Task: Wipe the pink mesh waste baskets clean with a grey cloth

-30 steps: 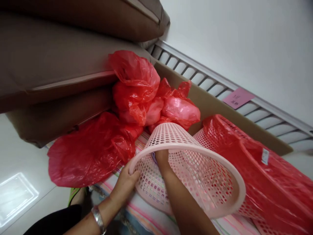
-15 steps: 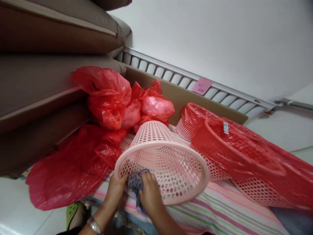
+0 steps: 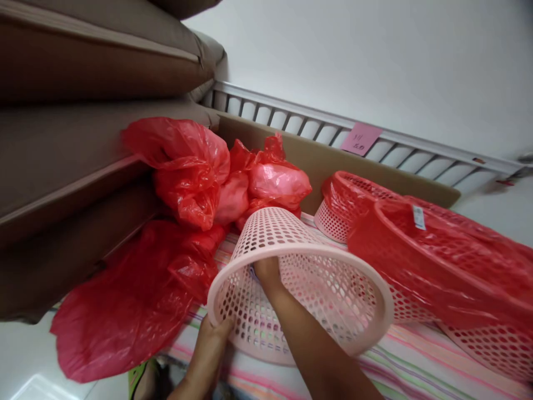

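Observation:
A pale pink perforated plastic basket (image 3: 291, 233) lies on its side on a striped cloth (image 3: 416, 366), its open mouth towards me. My left hand (image 3: 210, 344) grips the lower left of its rim. My right hand (image 3: 266, 272) reaches deep inside the basket, pressed up against the inner wall; its fingers are mostly hidden by the rim, and a bit of cloth shows beside them.
Red plastic bags (image 3: 187, 166) are piled to the left and behind the basket. At the right lie more pink baskets wrapped in red plastic (image 3: 437, 261). A brown sofa (image 3: 62, 139) fills the left, a cardboard sheet (image 3: 333, 161) and white rail (image 3: 416, 150) run behind.
My right hand, which held a grey cloth at the basket's rim, has gone back deep inside the basket. My left hand has stayed on the rim. The view shifted slightly.

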### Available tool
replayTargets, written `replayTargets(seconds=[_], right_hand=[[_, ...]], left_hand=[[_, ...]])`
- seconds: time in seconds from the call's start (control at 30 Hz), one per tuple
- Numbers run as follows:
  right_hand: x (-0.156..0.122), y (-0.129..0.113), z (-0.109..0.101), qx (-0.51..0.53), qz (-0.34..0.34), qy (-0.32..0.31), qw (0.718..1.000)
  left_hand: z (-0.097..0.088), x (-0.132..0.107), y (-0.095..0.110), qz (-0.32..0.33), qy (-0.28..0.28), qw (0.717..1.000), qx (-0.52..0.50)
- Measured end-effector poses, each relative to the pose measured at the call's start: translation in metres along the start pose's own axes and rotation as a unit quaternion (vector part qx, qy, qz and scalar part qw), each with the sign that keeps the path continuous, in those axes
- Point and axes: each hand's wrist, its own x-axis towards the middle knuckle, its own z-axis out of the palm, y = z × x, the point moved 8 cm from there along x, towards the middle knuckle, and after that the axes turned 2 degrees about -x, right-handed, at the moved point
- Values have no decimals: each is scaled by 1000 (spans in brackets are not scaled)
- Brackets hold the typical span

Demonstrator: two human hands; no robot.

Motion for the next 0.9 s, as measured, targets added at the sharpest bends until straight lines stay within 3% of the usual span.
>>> replayTargets(seconds=[0.07,0.17,0.3,0.4,0.5,0.6,0.67,0.77,0.9], right_hand=[[5,5,5,-35,0,-15,999],[5,9,7,-73,-4,-36,997],[-13,3,-3,-108,-14,-61,992],[-55,-8,-18,-120,-27,-75,990],[-119,-15,-33,-111,-48,-95,988],[-176,-8,-43,-86,-36,-111,989],[-190,0,-48,-73,-21,-102,992],[-169,8,-47,-66,-8,-72,995],[-93,10,-38,-80,-10,-17,997]], left_hand=[[-3,6,11,-5,13,1000,2],[-7,14,31,45,18,999,12],[-5,13,32,72,3,997,-3],[-1,2,26,79,-12,996,-35],[7,-14,22,88,-48,994,-40],[14,-27,13,68,-69,995,-17],[15,-31,7,55,-64,996,9],[13,-30,2,53,-44,997,31],[13,-21,-5,35,-45,998,27]])
